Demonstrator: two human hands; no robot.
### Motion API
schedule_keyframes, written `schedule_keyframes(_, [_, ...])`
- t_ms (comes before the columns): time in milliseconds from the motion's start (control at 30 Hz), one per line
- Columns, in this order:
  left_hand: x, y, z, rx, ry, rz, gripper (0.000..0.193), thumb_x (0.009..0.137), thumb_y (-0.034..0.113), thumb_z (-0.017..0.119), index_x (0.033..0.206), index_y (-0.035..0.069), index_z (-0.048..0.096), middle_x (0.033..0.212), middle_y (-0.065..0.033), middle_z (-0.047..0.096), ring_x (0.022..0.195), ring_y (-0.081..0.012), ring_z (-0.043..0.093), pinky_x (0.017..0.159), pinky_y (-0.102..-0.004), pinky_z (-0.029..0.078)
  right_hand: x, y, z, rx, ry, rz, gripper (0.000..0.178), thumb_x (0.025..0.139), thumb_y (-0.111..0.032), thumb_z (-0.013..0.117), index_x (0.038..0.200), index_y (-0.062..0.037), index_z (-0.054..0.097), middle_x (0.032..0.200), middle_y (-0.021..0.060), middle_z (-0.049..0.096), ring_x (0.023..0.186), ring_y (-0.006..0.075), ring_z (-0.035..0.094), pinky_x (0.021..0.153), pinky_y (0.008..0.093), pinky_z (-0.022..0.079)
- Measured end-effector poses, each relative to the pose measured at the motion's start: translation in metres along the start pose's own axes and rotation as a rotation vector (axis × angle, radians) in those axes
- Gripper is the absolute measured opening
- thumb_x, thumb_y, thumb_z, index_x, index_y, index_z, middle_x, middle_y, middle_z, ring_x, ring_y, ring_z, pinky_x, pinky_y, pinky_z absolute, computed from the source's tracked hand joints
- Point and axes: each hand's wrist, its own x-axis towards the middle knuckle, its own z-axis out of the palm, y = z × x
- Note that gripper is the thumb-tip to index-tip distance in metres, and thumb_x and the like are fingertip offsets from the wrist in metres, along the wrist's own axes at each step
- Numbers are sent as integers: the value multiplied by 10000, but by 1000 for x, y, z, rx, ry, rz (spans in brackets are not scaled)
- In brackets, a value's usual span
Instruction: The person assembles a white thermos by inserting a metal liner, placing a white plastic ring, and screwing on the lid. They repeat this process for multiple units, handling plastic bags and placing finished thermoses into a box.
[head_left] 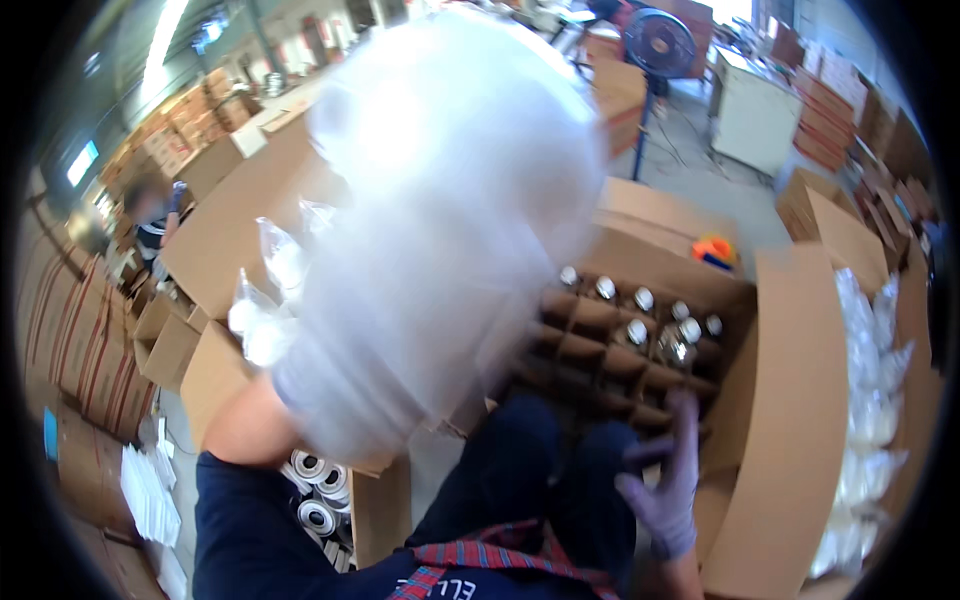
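Observation:
A large, white, translucent rounded bundle [460, 150], smeared by motion, fills the upper middle close to me. My left arm rises into it; the gloved left hand [335, 390] blurs into its lower part, seemingly gripping it, and the fingers cannot be made out. My right hand [668, 490], in a purple-grey glove, hangs open over the near right side of a divided cardboard box [735, 310]. Its fingers are apart and hold nothing. Several clear glass pieces with pale tops [680, 345] stand upright in that box's far cells.
Bagged white pieces [265, 330] fill a box at left; more bags [870, 410] lie at right. White ring-ended rolls [320, 490] sit in a box by my left arm. Beyond are a standing fan [658, 45], an orange-and-blue item [713, 250] and another person [152, 225].

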Motion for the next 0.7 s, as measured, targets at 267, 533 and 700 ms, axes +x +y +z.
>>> schedule_keyframes(267, [-184,-33,112,-169,-446,-462,422,870,207,731,1204,-13,596,1156,-78,596,1091,-159,588,953,-315,473,32,-106,-26,-516,-335,-306,321,749,-23,658,1067,-62,677,1090,177,654,913,375,675,765,404,564])
schedule_keyframes(533, [-227,-58,135,211,-670,-94,1116,677,405,907,1500,-63,315,1551,-295,306,1454,-432,326,1201,-442,284,89,-50,-121,-796,597,-516,341,912,-199,633,1220,-53,630,1078,141,682,944,282,692,811,373,564])
schedule_keyframes(700, [-216,-47,152,83,-579,-378,1001,759,307,862,1506,-57,303,1514,-282,372,1395,-368,429,1152,-431,370,55,278,-129,-809,-258,564,563,862,-461,659,1213,-21,660,1213,272,656,1170,432,604,981,445,499])
